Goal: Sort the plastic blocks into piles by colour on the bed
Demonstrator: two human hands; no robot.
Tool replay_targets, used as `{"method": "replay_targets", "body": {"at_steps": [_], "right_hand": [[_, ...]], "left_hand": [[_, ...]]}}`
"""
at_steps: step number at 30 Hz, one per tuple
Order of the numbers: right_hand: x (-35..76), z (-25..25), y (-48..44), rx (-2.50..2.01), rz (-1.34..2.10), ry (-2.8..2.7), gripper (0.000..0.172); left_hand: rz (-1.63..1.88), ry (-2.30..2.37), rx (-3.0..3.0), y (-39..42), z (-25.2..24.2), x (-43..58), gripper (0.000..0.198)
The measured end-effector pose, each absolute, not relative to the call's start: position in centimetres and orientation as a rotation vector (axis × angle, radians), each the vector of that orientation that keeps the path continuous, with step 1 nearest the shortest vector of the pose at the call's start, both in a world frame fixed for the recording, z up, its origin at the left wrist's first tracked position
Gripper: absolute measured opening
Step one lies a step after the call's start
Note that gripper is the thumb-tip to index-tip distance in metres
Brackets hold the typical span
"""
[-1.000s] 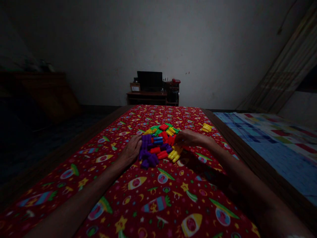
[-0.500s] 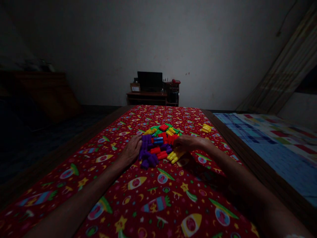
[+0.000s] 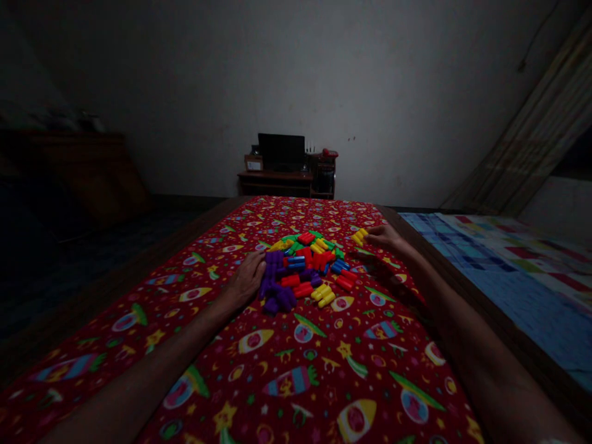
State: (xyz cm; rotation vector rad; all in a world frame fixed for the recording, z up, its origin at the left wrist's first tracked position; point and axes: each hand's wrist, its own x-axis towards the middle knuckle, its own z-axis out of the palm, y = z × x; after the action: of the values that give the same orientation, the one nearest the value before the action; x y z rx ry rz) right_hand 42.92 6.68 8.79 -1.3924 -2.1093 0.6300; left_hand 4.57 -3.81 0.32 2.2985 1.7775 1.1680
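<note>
My left hand (image 3: 247,277) rests on the cloth with fingers stretched out, their tips against purple toy building blocks (image 3: 274,265) at the left side of a pile. Right of the pile, my right hand (image 3: 383,235) pinches a yellow toy building block (image 3: 359,237) with ridged, rounded bars. Red blocks (image 3: 304,254), green blocks (image 3: 316,234) and blue blocks (image 3: 296,263) are heaped together between the hands. Another yellow block (image 3: 324,295) lies at the pile's near edge, and a red block (image 3: 346,280) sits to its right.
A red cloth (image 3: 287,351) printed with rockets and stars covers the surface under the blocks. Blue patterned bedding (image 3: 467,265) lies to the right. A desk (image 3: 275,176) with a monitor (image 3: 281,151) stands by the far wall, and a wooden cabinet (image 3: 87,172) at the left.
My right hand has moved from the pile's right side out to the yellow block and shifted it leftward. Blue and red blocks it had covered now show. My left hand stays put.
</note>
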Motion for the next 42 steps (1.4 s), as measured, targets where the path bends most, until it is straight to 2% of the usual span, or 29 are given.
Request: {"method": "replay_targets", "body": {"at_steps": [6, 10, 14, 19, 22, 25, 27, 35, 42], "right_hand": [[46.5, 6.6, 8.1, -1.716, 0.327, -1.710, 0.024], [46.6, 7.1, 8.2, -1.766, 0.182, -1.661, 0.033], [44.8, 8.8, 7.4, -1.680, 0.082, -1.797, 0.035], [39.4, 9.9, 4.9, -1.331, 0.113, -2.223, 0.033], [36.2, 8.4, 3.8, -1.075, 0.129, -2.397, 0.034], [34.5, 6.2, 3.4, -0.868, 0.118, -2.559, 0.043], [34.2, 5.1, 3.6, -0.806, 0.146, -2.640, 0.041], [34.0, 5.3, 3.7, -0.759, 0.237, -2.527, 0.018], [35.2, 5.2, 4.6, -1.147, 0.342, -2.157, 0.026]], "left_hand": [[1.189, 1.764, 2.317, -3.8, 0.4, 4.6, 0.044], [1.203, 1.763, 2.321, -3.7, 0.3, 4.6, 0.043], [1.167, 1.785, 2.323, -3.7, 0.3, 4.5, 0.045], [1.127, 1.809, 2.319, -3.9, 0.5, 4.6, 0.047], [1.105, 1.797, 2.329, -4.0, 0.6, 4.6, 0.051], [1.119, 1.786, 2.341, -3.9, 0.5, 4.5, 0.049], [1.142, 1.787, 2.344, -3.8, 0.4, 4.5, 0.048], [1.178, 1.796, 2.365, -3.7, 0.3, 4.6, 0.045], [1.180, 1.801, 2.349, -3.6, 0.1, 4.5, 0.048]]}}
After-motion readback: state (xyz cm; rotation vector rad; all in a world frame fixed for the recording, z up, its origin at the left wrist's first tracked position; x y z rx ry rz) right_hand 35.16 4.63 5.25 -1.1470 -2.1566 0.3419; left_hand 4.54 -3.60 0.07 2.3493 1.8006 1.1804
